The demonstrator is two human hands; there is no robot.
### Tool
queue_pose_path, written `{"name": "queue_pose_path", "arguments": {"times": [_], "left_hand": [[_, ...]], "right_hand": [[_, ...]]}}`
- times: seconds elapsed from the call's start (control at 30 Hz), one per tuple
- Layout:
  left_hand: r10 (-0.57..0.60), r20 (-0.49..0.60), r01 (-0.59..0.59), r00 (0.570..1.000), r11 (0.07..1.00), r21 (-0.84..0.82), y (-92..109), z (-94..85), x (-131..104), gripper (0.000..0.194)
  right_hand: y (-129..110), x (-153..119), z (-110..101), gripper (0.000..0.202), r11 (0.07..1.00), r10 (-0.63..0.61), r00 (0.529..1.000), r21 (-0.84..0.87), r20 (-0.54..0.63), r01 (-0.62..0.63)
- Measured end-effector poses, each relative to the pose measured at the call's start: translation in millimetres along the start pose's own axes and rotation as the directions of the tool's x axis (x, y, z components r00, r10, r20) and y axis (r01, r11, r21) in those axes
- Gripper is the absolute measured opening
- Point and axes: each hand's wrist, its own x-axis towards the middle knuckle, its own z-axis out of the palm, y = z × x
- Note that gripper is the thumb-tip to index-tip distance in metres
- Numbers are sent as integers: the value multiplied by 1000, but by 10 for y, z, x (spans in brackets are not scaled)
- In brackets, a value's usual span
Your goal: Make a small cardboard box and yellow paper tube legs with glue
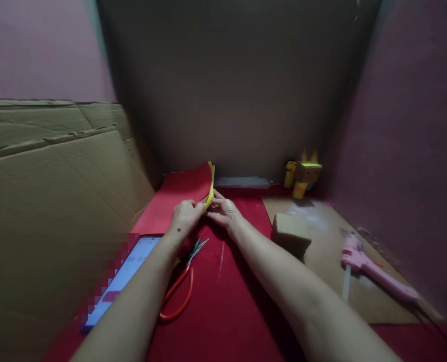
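Observation:
A stack of coloured paper, red sheets on top and yellow paper showing along the right edge, lies at the far left of the red surface. My left hand is closed on the near right corner of the paper, its fingers curled over the yellow edge. From the right, my right hand takes the same yellow edge between thumb and fingers, which partly hide it. Just below both hands rest scissors with red handles, their blades slightly apart and one handle partly behind my left forearm.
A lit phone lies left of my forearm, beside a cardboard wall. On the right, a cardboard sheet bears a cardboard block and a pink glue gun with a cord. A small yellow-and-brown cardboard figure stands behind.

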Motion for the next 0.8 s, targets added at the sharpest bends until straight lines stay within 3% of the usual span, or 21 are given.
{"name": "queue_pose_path", "arguments": {"times": [0.23,0.37,0.43,0.63,0.8], "left_hand": [[-59,-30,60,998,998,35,-87,63,111,34],[-56,-36,57,998,998,35,-91,36,100,34],[-54,-34,55,998,998,31,-82,10,84,34],[-36,-34,36,999,999,6,-60,-61,34,34],[14,-56,-17,998,999,-49,-83,-30,45,34]], "right_hand": [[52,113,-33,60,976,-115,981,-200,-154,83],[84,204,-77,30,910,-189,941,-410,-280,61],[89,204,-79,30,858,-220,925,-513,-309,33],[39,158,33,10,733,-341,890,-678,-303,50],[50,253,103,30,752,-236,929,-659,-284,-10]]}}
